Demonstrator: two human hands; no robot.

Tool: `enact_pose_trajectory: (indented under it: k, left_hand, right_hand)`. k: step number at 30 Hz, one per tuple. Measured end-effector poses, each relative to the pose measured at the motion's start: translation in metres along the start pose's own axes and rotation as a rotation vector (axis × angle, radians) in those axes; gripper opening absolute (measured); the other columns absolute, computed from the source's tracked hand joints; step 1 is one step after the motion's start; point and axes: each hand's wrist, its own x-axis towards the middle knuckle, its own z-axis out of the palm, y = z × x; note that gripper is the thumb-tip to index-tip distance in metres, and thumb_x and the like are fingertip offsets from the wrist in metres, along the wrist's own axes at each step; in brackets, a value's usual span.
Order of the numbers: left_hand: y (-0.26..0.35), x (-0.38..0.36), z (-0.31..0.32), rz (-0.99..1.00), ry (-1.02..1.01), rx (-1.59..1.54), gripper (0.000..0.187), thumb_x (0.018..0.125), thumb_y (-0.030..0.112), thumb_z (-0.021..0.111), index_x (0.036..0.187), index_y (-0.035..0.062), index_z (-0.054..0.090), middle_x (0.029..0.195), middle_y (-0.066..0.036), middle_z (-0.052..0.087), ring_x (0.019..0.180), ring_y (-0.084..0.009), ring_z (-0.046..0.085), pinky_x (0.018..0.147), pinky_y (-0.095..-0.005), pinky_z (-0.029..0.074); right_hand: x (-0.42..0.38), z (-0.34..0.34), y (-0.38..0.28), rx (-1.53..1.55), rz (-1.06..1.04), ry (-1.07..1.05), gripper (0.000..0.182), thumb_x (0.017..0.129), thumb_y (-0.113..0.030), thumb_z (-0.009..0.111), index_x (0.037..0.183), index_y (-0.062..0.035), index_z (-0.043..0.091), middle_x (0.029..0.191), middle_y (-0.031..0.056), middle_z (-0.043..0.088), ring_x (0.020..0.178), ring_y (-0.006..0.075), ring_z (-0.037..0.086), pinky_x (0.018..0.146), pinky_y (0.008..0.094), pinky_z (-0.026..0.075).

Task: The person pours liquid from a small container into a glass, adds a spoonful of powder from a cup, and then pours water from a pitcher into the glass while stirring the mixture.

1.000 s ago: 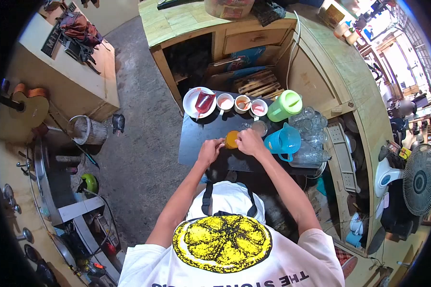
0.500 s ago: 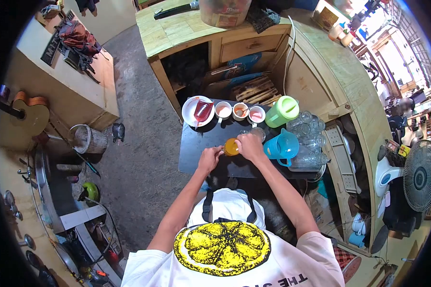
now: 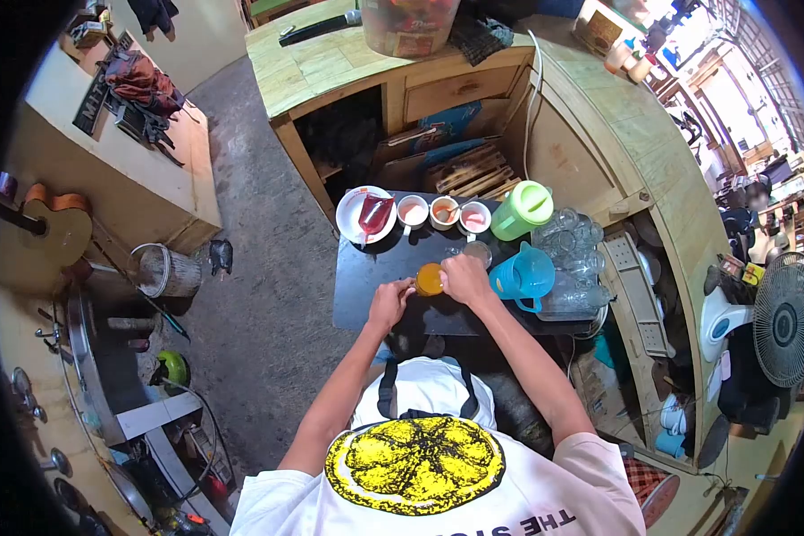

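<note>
A glass mug of orange drink [image 3: 430, 280] is between my two hands above the dark table [image 3: 357, 290]. My left hand [image 3: 390, 302] is closed at the mug's left side, fingertips pinched where its handle seems to be. Against the right side, my right hand [image 3: 466, 279] is closed on the mug, its fingers partly hidden. Just beyond the right hand stands a clear glass [image 3: 479, 251]. A blue pitcher [image 3: 523, 271] is right of that hand, and a green lidded pitcher [image 3: 522, 211] stands farther back.
Along the table's far edge are a white bowl [image 3: 345, 214] with a red packet and several cups, including an orange-filled cup [image 3: 444, 212]. Several upturned clear glasses [image 3: 570, 259] crowd a tray at the right. A wooden counter [image 3: 322, 67] rises behind; a fan [image 3: 784, 320] is far right.
The view has shifted slightly. Both hands stay on the glass mug of orange drink, with almost no movement.
</note>
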Motion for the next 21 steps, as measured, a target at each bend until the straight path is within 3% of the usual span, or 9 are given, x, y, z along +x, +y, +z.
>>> enact_pose_trajectory:
  k: [4, 7, 10, 13, 16, 21]
  left_hand:
    - [0.004, -0.002, -0.003, -0.020, -0.021, 0.007, 0.025, 0.093, 0.013, 0.068, 0.117, 0.0078, 0.073, 0.099, -0.024, 0.070, 0.091, -0.0434, 0.069, 0.079, -0.0489, 0.054]
    - [0.006, 0.001, -0.006, 0.000, -0.018, 0.017, 0.025, 0.094, 0.013, 0.068, 0.118, 0.0074, 0.073, 0.098, -0.024, 0.070, 0.090, -0.0436, 0.069, 0.078, -0.0487, 0.054]
    - [0.002, 0.001, -0.003, 0.008, -0.016, -0.001, 0.025, 0.094, 0.012, 0.068, 0.118, 0.0073, 0.072, 0.098, -0.024, 0.070, 0.090, -0.0438, 0.068, 0.078, -0.0487, 0.053]
    - [0.000, 0.001, -0.002, 0.006, -0.008, -0.001, 0.025, 0.093, 0.012, 0.068, 0.117, 0.0067, 0.073, 0.099, -0.025, 0.070, 0.091, -0.0437, 0.069, 0.078, -0.0483, 0.054]
    - [-0.003, 0.000, 0.001, -0.018, 0.000, -0.017, 0.025, 0.093, 0.012, 0.069, 0.117, 0.0061, 0.073, 0.100, -0.025, 0.070, 0.093, -0.0434, 0.069, 0.079, -0.0477, 0.054]
    - [-0.003, 0.001, -0.004, -0.022, 0.004, -0.006, 0.025, 0.093, 0.012, 0.069, 0.117, 0.0058, 0.074, 0.101, -0.025, 0.070, 0.095, -0.0429, 0.069, 0.081, -0.0474, 0.055]
  right_hand:
    - [-0.002, 0.006, -0.004, 0.135, -0.035, 0.001, 0.021, 0.086, -0.021, 0.069, 0.079, -0.0011, 0.073, 0.076, 0.0224, 0.070, 0.075, 0.0405, 0.071, 0.072, 0.0514, 0.056]
    - [0.002, 0.005, -0.005, 0.112, 0.019, 0.155, 0.021, 0.084, -0.020, 0.070, 0.079, -0.0002, 0.074, 0.075, 0.0228, 0.070, 0.076, 0.0412, 0.071, 0.074, 0.0524, 0.056]
    - [0.002, 0.002, -0.001, -0.024, 0.057, -0.006, 0.021, 0.085, -0.020, 0.070, 0.080, -0.0006, 0.074, 0.077, 0.0223, 0.070, 0.078, 0.0407, 0.071, 0.074, 0.0525, 0.056]
    - [-0.001, 0.004, -0.002, 0.095, -0.026, -0.040, 0.022, 0.086, -0.022, 0.069, 0.080, -0.0018, 0.074, 0.077, 0.0219, 0.071, 0.078, 0.0396, 0.071, 0.072, 0.0518, 0.056]
    - [0.002, 0.007, -0.006, 0.152, 0.047, 0.110, 0.022, 0.086, -0.023, 0.068, 0.080, -0.0027, 0.075, 0.077, 0.0219, 0.071, 0.077, 0.0394, 0.071, 0.072, 0.0517, 0.056]
    - [0.008, 0.013, 0.001, -0.028, 0.041, -0.014, 0.021, 0.086, -0.022, 0.067, 0.080, -0.0029, 0.074, 0.077, 0.0228, 0.070, 0.078, 0.0400, 0.071, 0.072, 0.0532, 0.056]
